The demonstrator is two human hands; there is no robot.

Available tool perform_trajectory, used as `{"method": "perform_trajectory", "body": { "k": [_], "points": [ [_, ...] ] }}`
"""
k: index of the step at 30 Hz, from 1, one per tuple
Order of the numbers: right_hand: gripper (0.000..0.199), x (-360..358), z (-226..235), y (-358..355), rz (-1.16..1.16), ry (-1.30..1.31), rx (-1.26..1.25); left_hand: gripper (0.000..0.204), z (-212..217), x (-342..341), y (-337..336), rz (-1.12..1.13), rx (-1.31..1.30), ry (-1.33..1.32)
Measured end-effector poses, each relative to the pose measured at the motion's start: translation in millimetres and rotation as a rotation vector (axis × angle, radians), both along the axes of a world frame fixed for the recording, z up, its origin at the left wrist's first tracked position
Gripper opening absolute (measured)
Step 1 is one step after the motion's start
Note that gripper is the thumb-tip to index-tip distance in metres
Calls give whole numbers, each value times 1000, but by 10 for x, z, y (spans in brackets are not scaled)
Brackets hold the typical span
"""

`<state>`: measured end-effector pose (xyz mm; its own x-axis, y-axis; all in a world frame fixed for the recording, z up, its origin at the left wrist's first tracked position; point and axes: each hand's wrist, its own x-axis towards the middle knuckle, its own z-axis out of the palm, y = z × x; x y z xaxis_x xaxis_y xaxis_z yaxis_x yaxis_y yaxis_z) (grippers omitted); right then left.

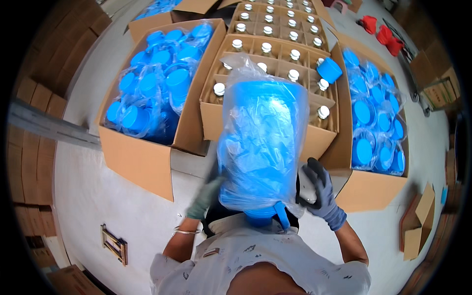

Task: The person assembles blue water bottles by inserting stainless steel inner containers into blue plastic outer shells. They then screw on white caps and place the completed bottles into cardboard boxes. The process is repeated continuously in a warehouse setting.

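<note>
A large blue plastic jug [260,142] in a clear plastic bag is in front of my body, its blue lid and handle [280,216] toward me. My left hand [206,196], in a grey-green glove, is blurred by motion at the jug's left side; its fingers are partly hidden. On the other side, my right hand [320,191], in a grey glove with dark fingertips, has its fingers curved and apart, close to the jug. Beyond it, a cardboard box [216,118] with dividers holds several clear bottles with white caps. A blue cup-shaped lid [329,70] rests on top there.
Open cartons of bagged blue jugs stand at the left [132,162] and right [376,189]. Another carton of bottles [305,34] is behind. A small wooden stool [114,244] lies on the floor, lower left; an opened empty carton [418,223] is at right.
</note>
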<state>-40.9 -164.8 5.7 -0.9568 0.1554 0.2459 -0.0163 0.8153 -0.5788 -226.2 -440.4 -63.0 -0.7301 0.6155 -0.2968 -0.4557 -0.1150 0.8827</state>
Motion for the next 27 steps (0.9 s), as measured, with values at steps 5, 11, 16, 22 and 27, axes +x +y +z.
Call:
{"method": "perform_trajectory", "body": {
  "k": [5, 11, 16, 22, 27],
  "points": [
    [46, -214, -109, -301, 649, 81, 575, 58, -375, 377, 139, 152, -133, 183],
    [48, -1227, 398, -367, 878, 320, 614, 47, -45, -270, 416, 153, 193, 34],
    [42, -2358, 1218, -186, 733, 438, 23, 43, 453, -1249, 266, 384, -14, 821],
    [52, -3388, 1363, 316, 200, 539, -887, 54, 817, -2379, -658, 204, -8, 597],
    [61, -4303, 1258, -170, 257, 730, -831, 49, -37, -2898, -994, -387, -1760, 1470]
  ]
}}
